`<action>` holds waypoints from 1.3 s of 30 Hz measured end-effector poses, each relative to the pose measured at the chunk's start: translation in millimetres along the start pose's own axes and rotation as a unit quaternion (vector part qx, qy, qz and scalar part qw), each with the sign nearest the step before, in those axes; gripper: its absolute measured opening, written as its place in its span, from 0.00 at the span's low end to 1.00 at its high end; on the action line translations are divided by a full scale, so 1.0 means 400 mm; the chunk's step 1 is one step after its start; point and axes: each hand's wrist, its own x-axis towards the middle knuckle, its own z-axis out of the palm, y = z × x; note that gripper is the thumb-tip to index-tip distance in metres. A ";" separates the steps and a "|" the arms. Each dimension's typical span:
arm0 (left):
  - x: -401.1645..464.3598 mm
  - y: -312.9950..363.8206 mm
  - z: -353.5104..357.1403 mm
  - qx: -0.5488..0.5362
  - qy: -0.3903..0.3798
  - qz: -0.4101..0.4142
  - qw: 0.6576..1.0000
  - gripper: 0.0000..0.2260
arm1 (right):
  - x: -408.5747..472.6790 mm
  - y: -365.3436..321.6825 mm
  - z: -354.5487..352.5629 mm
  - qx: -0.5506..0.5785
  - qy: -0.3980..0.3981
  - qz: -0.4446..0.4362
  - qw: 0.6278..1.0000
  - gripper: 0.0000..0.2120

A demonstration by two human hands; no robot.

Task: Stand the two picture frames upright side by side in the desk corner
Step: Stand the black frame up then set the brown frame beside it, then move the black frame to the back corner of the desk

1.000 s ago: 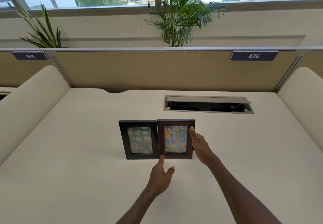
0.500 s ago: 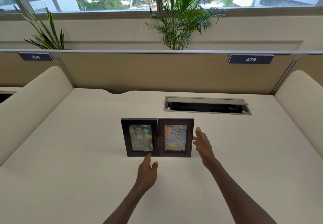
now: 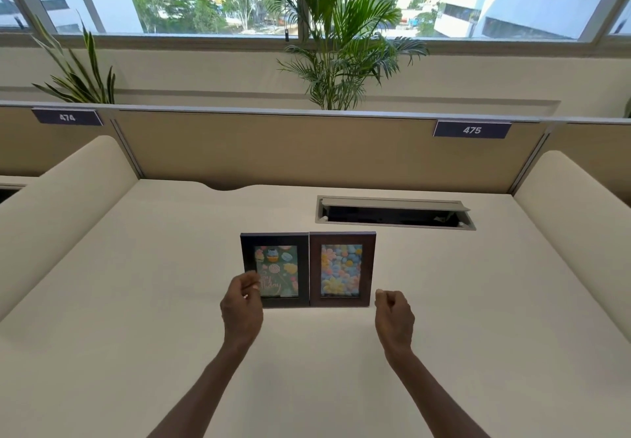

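Observation:
Two picture frames stand upright and touching in the middle of the cream desk (image 3: 444, 301). The black frame (image 3: 276, 268) on the left holds a green picture with cupcakes. The brown frame (image 3: 342, 269) on the right holds a picture of pastel flowers. My left hand (image 3: 241, 307) hovers in front of the black frame's lower left corner with its fingers curled, and covers that corner. My right hand (image 3: 393, 314) is loosely curled just right of the brown frame's lower right corner, apart from it. Neither hand holds anything.
An open cable hatch (image 3: 394, 212) is set into the desk behind the frames to the right. A tan partition (image 3: 307, 150) closes the back, with labels 474 (image 3: 67, 117) and 475 (image 3: 472, 129). Padded cream dividers (image 3: 61, 191) flank both sides. Plants (image 3: 338, 44) stand beyond the partition.
My right hand let go of the brown frame's right edge and drew back. My left hand moved left to the front of the black frame. Both hands curled. The frames stayed standing.

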 end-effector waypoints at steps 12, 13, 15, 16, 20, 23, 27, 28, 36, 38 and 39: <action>0.112 0.006 -0.055 -0.010 0.026 0.025 0.999 0.13 | -0.067 -0.203 0.063 -0.119 -0.035 -0.318 0.940 0.05; 0.118 0.004 -0.054 -0.010 0.018 0.025 0.999 0.13 | -0.063 -0.222 0.070 -0.137 -0.022 -0.345 0.928 0.05; 0.129 -0.003 -0.057 -0.010 0.002 0.025 1.000 0.13 | -0.055 -0.259 0.091 -0.161 -0.007 -0.380 0.911 0.07; 0.135 -0.006 -0.058 -0.008 -0.007 0.025 1.000 0.13 | -0.050 -0.278 0.102 -0.170 -0.005 -0.391 0.905 0.08; 0.153 -0.012 -0.059 0.003 -0.047 0.018 0.999 0.15 | -0.025 -0.334 0.139 -0.250 -0.049 -0.384 0.887 0.18; 0.162 -0.018 -0.054 0.006 -0.076 -0.003 0.997 0.15 | -0.009 -0.351 0.165 -0.315 -0.085 -0.376 0.867 0.21; 0.181 -0.027 -0.048 0.022 -0.100 -0.017 0.995 0.16 | 0.013 -0.361 0.192 -0.346 -0.120 -0.372 0.853 0.19; 0.185 -0.029 -0.047 0.027 -0.107 -0.020 0.994 0.16 | 0.020 -0.361 0.195 -0.351 -0.126 -0.371 0.851 0.18; 0.199 -0.037 -0.038 0.033 -0.139 -0.012 0.990 0.12 | 0.052 -0.352 0.218 -0.330 -0.137 -0.374 0.856 0.13; 0.203 -0.036 -0.043 0.015 -0.147 -0.026 0.989 0.12 | 0.058 -0.348 0.221 -0.331 -0.139 -0.377 0.854 0.13; 0.201 -0.036 -0.048 -0.002 -0.157 -0.032 0.987 0.12 | 0.061 -0.345 0.221 -0.334 -0.142 -0.380 0.851 0.13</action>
